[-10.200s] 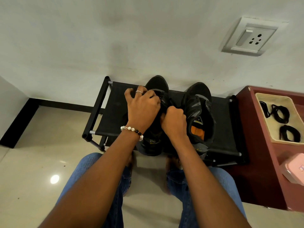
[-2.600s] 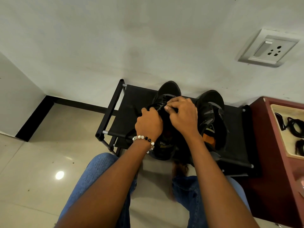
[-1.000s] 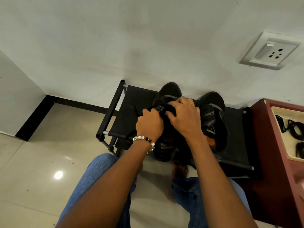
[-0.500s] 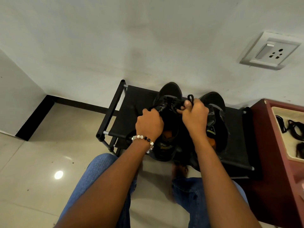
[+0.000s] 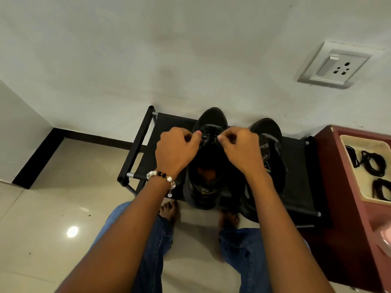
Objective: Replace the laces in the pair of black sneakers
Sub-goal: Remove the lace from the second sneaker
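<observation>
Two black sneakers stand side by side on a low black rack (image 5: 167, 127), toes toward the wall. The left sneaker (image 5: 208, 176) is between my hands. My left hand (image 5: 176, 150) pinches the black lace (image 5: 210, 134) on the shoe's left side near the toe-end eyelets. Opposite it, my right hand (image 5: 240, 149) pinches the same lace on the right side. The right sneaker (image 5: 273, 149) sits partly hidden behind my right wrist. Several coiled black laces (image 5: 372, 163) lie in a beige tray (image 5: 347, 140) at the right.
The tray rests on a dark red cabinet (image 5: 342, 240) beside the rack. A pink box (image 5: 386, 240) shows at the right edge. My knees in jeans and bare feet are below the rack on a glossy tiled floor. A wall socket (image 5: 334, 64) is on the wall.
My right hand has let go of the raised lace loop and come down to the eyelets. My left hand has moved up from the shoe's side to the lace, opposite the right hand.
</observation>
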`<act>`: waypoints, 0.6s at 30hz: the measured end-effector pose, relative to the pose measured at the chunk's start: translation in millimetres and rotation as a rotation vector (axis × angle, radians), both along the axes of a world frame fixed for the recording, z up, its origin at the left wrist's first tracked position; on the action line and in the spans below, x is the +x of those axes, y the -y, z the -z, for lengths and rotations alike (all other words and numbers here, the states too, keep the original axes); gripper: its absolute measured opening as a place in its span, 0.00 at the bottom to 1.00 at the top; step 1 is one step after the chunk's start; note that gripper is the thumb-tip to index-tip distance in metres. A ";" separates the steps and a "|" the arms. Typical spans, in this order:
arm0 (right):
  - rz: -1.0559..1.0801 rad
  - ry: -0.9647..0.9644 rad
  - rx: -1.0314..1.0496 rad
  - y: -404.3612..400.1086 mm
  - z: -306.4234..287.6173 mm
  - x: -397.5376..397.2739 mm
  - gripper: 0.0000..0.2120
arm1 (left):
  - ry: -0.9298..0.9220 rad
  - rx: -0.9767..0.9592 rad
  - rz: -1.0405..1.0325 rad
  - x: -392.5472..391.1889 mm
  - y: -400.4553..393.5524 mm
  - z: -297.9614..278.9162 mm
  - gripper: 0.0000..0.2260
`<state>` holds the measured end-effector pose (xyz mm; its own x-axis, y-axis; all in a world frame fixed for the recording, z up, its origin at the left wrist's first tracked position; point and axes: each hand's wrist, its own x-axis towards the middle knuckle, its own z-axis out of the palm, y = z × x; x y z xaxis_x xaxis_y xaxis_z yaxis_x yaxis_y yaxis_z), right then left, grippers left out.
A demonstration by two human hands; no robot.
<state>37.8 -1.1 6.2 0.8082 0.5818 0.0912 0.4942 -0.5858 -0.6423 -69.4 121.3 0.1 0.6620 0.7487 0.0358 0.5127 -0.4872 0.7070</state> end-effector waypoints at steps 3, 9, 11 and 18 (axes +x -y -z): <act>-0.092 -0.040 -0.273 -1.3 5.9 -7.8 0.16 | 0.188 0.034 0.036 9.1 -2.0 -0.3 0.08; -0.010 0.040 -0.372 -5.6 20.3 -14.9 0.12 | -0.004 0.139 0.333 35.0 2.4 13.0 0.12; -0.014 0.032 -0.347 -6.4 21.6 -14.0 0.09 | -0.082 0.205 0.319 38.9 6.1 16.7 0.12; 0.011 -0.034 -0.276 0.0 20.5 -10.3 0.05 | -0.164 0.449 0.203 44.9 25.6 25.8 0.08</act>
<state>27.5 -1.1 -14.3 0.8143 0.5724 -0.0966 0.4681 -0.7459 -0.4738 -24.5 95.7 -25.8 0.8162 0.5390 0.2079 0.4627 -0.8254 0.3234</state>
